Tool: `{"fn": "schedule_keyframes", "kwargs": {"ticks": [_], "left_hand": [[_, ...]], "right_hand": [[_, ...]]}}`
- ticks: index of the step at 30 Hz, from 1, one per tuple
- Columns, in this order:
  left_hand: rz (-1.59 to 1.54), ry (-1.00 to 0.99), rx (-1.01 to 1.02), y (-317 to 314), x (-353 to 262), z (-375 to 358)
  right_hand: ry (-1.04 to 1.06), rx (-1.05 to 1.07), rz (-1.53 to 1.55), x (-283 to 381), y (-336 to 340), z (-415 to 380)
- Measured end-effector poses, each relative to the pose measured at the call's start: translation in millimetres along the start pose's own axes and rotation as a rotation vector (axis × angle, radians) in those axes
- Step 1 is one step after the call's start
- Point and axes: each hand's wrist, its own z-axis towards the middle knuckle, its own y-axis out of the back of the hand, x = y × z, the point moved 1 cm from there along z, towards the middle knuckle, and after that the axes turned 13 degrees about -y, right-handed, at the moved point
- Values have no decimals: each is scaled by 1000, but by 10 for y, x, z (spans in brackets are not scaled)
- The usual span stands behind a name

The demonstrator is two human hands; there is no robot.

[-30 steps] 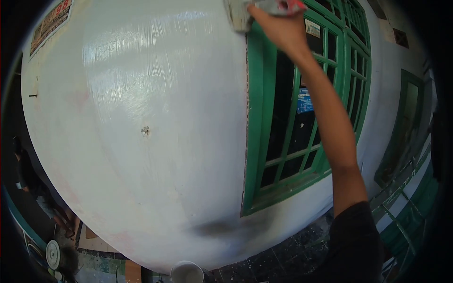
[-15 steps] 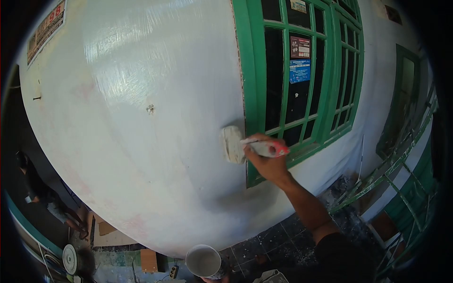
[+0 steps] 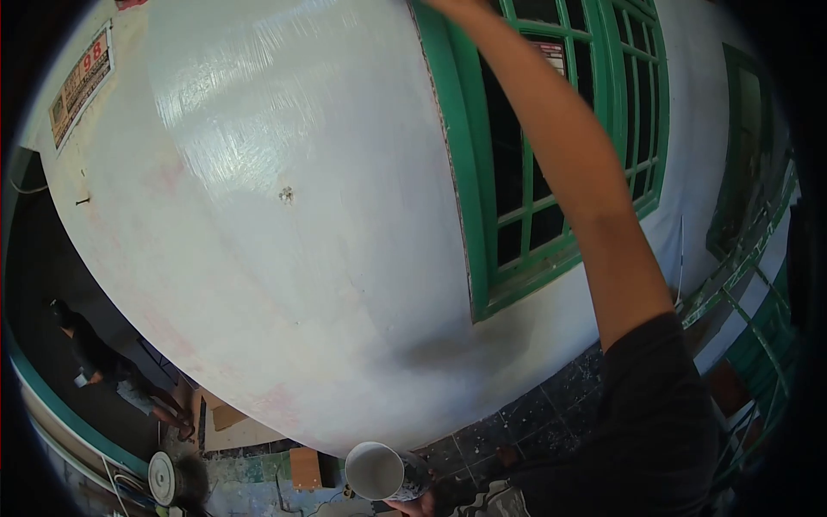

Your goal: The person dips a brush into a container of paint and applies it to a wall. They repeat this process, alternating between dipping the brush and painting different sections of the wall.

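My right arm stretches up across the green window frame [image 3: 461,172]. Only part of my right hand [image 3: 452,7] shows at the top edge; its fingers and the brush are out of view. Down at the bottom centre, my left hand [image 3: 413,504] is wrapped round the base of a white bucket [image 3: 375,471]. The bucket is tilted so that its pale inside shows. Before me stands a white wall [image 3: 258,258] with a shiny, wet-looking patch at its upper left and a small rough hole near the middle.
Another person [image 3: 103,362] stands at the far left. A calendar [image 3: 82,86] and a nail are on the wall. Green metal scaffolding [image 3: 758,319] rises at the right. A round lidded container [image 3: 162,478] and a brown block [image 3: 306,468] are on the floor.
My right hand has moved up from the window's lower left corner to the top edge, taking the brush out of view. The view has shifted slightly, and the bucket stays in my left hand.
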Motion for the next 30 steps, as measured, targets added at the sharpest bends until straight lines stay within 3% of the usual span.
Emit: {"fn": "schedule_keyframes", "kwargs": {"ticks": [1, 4, 8, 16, 19, 22, 24, 26, 30], "left_hand": [[26, 15, 62, -741, -99, -329], [10, 101, 136, -910, -105, -320], [-56, 196, 219, -1023, -80, -284], [-180, 339, 324, -1300, 28, -339], [-185, 344, 321, -1254, 75, -354], [-157, 317, 290, -1168, 125, -353], [-137, 308, 284, -1141, 142, -346], [-124, 311, 278, -1123, 129, -356], [-97, 308, 292, -1131, 61, -365]], "right_hand": [[37, 27, -24, -65, 18, -226], [98, -13, -169, -94, 227, -885], [-207, 195, -116, 134, 628, -1895], [-445, 412, -125, 302, 1162, -3747], [-667, 510, -95, 401, 1318, -3808], [-370, 292, -64, 457, 1292, -3365], [-413, 221, -76, 466, 1238, -2923], [-319, 132, -74, 469, 1124, -2429], [-420, 207, -118, 244, 905, -2064]]}}
